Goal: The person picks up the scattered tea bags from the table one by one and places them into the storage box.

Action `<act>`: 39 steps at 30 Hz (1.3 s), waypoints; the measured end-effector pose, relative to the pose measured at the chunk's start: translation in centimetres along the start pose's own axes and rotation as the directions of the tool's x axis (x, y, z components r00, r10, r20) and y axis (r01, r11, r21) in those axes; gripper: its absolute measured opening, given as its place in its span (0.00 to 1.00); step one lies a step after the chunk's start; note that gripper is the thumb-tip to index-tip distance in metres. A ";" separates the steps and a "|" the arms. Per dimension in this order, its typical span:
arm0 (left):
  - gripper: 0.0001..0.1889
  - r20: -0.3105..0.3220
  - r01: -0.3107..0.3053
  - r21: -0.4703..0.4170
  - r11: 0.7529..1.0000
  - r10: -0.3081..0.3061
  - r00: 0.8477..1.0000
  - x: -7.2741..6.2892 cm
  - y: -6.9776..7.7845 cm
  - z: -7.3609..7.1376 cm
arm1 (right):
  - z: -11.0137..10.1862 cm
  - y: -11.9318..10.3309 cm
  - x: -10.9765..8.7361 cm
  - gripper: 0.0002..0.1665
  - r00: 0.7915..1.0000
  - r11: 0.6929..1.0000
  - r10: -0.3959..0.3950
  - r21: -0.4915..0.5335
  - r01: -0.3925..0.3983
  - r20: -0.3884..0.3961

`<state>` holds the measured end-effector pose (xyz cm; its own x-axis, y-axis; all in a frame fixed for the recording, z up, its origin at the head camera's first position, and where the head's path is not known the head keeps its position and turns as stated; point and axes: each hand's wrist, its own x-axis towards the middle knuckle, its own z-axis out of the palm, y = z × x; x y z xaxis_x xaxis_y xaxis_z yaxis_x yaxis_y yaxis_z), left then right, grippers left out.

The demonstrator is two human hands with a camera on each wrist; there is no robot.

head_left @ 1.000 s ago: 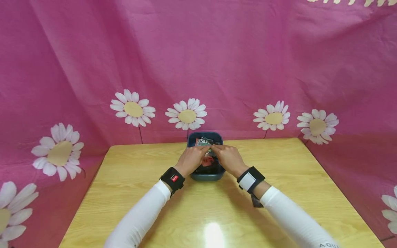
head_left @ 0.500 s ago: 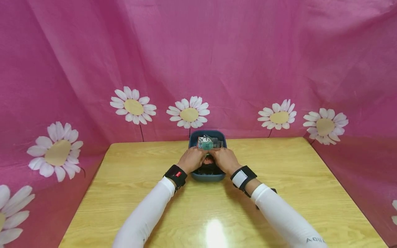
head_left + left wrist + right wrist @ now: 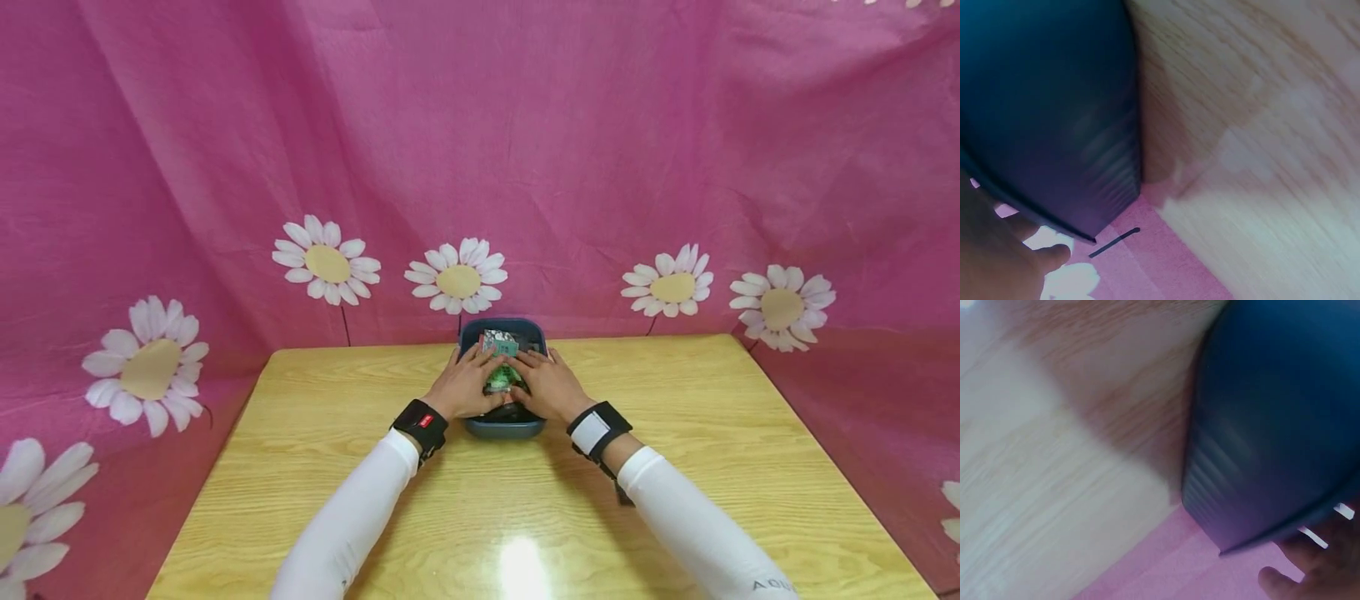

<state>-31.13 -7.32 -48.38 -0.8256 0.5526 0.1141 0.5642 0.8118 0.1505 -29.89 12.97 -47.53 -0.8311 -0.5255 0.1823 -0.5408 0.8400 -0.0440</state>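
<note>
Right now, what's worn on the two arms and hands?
Bare hands, no gloves. Both arms wear long white sleeves; the right sleeve has grey lettering near the elbow. The left wrist strap is black with a small red tag. The right wrist strap is black with a white panel.

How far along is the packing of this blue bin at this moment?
Looks done: the blue bin on the wooden table already holds several packets, piled to its rim. In hand: the left hand and right hand lie with straight fingers on a green packet at the top of the pile. Left: seemingly only settling it; no other loose items show on the table.
</note>
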 end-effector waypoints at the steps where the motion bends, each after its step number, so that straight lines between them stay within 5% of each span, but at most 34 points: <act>1: 0.41 -0.002 -0.001 -0.013 1.000 0.001 1.000 -0.1 0.2 -0.1 | -0.1 0.2 -0.4 0.36 1.000 1.000 0.008 0.004 -0.008 0.000; 8: 0.48 -0.028 -0.028 -0.031 0.999 0.027 0.999 -1.0 3.0 -1.1 | -2.1 1.7 -4.4 0.49 0.998 0.999 0.048 0.019 -0.048 -0.038; 13: 0.52 -0.020 -0.113 -0.011 0.994 0.113 0.993 -1.9 5.9 -1.2 | -4.1 2.3 -8.0 0.59 0.995 0.999 0.037 0.024 -0.035 -0.088; 23: 0.55 0.033 -0.333 0.059 0.941 0.331 0.943 -4.6 13.0 0.5 | -5.7 3.6 -17.1 0.68 0.995 0.998 0.047 -0.048 -0.051 -0.087; 29: 0.55 0.145 -0.346 0.058 0.937 0.335 0.931 -3.5 16.4 2.2 | -4.3 4.6 -20.2 0.68 0.992 0.993 0.122 0.013 -0.121 -0.026; 39: 0.50 0.267 -0.355 0.058 0.933 0.329 0.906 -1.2 20.1 5.2 | -1.5 5.2 -23.5 0.58 0.989 0.981 0.144 0.124 -0.149 0.043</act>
<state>-18.79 9.32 -50.64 -0.5651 0.8178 -0.1091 0.8193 0.5718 0.0428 -12.99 29.90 -50.56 -0.9052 -0.4040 0.1319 -0.4232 0.8854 -0.1924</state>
